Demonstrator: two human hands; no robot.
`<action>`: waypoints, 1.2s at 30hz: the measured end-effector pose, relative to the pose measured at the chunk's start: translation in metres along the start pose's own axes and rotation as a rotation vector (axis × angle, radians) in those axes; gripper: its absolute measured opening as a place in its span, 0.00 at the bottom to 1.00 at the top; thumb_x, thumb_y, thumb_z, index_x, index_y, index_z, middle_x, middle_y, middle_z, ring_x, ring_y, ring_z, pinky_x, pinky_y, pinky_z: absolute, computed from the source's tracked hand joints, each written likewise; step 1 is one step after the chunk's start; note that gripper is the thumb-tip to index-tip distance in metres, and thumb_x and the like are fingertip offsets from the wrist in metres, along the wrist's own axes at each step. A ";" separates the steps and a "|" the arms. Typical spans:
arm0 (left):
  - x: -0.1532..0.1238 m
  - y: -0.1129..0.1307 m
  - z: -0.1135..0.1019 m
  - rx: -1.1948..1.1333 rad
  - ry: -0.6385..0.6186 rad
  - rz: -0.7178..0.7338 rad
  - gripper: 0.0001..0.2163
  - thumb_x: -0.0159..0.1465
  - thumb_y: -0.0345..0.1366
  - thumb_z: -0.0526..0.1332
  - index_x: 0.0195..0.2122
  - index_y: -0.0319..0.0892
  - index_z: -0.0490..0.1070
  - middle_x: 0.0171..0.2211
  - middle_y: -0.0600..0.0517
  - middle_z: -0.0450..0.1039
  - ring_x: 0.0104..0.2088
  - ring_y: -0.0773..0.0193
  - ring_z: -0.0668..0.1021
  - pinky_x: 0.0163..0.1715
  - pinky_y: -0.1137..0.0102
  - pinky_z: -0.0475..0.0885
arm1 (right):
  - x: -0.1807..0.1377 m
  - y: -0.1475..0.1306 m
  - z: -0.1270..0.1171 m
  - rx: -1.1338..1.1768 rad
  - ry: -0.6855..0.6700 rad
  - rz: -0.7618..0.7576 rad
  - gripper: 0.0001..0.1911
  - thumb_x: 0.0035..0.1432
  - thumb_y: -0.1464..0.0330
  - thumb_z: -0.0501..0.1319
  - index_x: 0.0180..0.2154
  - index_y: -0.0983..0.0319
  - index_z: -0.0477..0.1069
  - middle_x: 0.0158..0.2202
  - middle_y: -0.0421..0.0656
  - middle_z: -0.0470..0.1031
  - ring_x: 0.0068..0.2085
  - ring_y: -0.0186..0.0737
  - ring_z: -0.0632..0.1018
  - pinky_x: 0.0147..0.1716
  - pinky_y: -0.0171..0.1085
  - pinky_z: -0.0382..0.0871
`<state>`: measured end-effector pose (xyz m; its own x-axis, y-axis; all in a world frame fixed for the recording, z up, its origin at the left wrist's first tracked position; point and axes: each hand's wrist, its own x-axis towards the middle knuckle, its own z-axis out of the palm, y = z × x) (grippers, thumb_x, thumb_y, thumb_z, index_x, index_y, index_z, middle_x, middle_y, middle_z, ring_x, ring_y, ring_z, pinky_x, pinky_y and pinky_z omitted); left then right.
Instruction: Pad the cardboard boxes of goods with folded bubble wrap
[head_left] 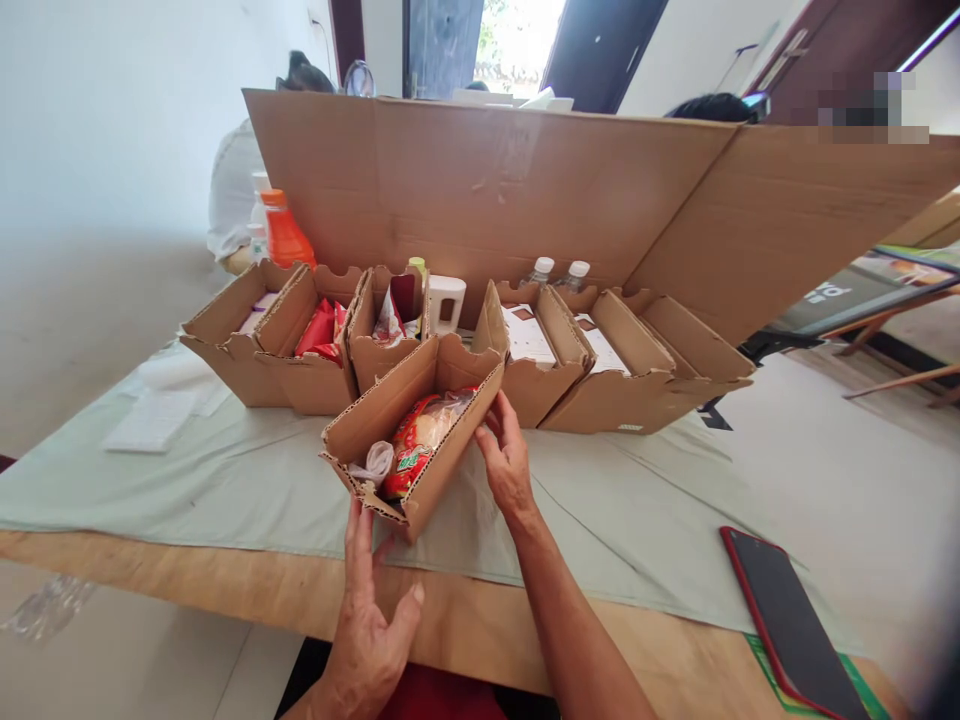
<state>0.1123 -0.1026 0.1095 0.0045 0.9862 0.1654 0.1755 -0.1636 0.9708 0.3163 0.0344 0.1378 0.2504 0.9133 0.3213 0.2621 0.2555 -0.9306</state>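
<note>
A narrow open-topped cardboard box (pixel 444 478) stands askew in front of a row of similar boxes. Inside it lie a red and clear food packet (pixel 421 440) and a rolled whitish item (pixel 377 461). My left hand (pixel 375 610) has its fingers stretched out, their tips at the box's near end, the thumb spread apart. Against the right side of the box rests my right hand (pixel 506 462), open, its fingers extended along the wall and partly hidden at the tips.
Behind stand boxes with red packets (pixel 324 328) and white cartons (pixel 529 335), an orange bottle (pixel 286 232) and clear bottles (pixel 576 275). A tall cardboard panel (pixel 487 180) rises at the back. A phone (pixel 791 620) lies right; white foam (pixel 150 420) lies left. People sit beyond.
</note>
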 end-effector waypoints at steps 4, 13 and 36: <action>-0.004 0.002 0.006 -0.001 -0.013 0.030 0.38 0.70 0.34 0.57 0.75 0.57 0.36 0.77 0.51 0.31 0.75 0.44 0.51 0.68 0.48 0.65 | 0.000 0.004 0.009 -0.058 0.078 -0.016 0.32 0.67 0.62 0.53 0.70 0.59 0.57 0.70 0.50 0.61 0.70 0.47 0.64 0.70 0.53 0.55; -0.008 0.010 0.021 0.024 -0.143 0.060 0.40 0.68 0.30 0.56 0.75 0.58 0.35 0.77 0.52 0.25 0.76 0.43 0.45 0.67 0.45 0.64 | -0.001 0.024 0.016 -0.024 0.116 -0.019 0.30 0.65 0.65 0.51 0.67 0.61 0.62 0.69 0.50 0.64 0.68 0.46 0.67 0.68 0.51 0.61; 0.137 0.020 0.114 -0.069 -0.158 -0.008 0.43 0.57 0.28 0.61 0.73 0.46 0.47 0.77 0.40 0.29 0.75 0.44 0.51 0.65 0.52 0.66 | -0.005 0.076 0.001 0.063 0.365 0.180 0.16 0.56 0.59 0.58 0.40 0.61 0.78 0.52 0.52 0.80 0.52 0.49 0.79 0.53 0.50 0.72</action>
<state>0.2282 0.0324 0.1322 0.1586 0.9783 0.1332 0.1083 -0.1513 0.9825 0.3336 0.0495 0.0650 0.6043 0.7755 0.1830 0.1290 0.1314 -0.9829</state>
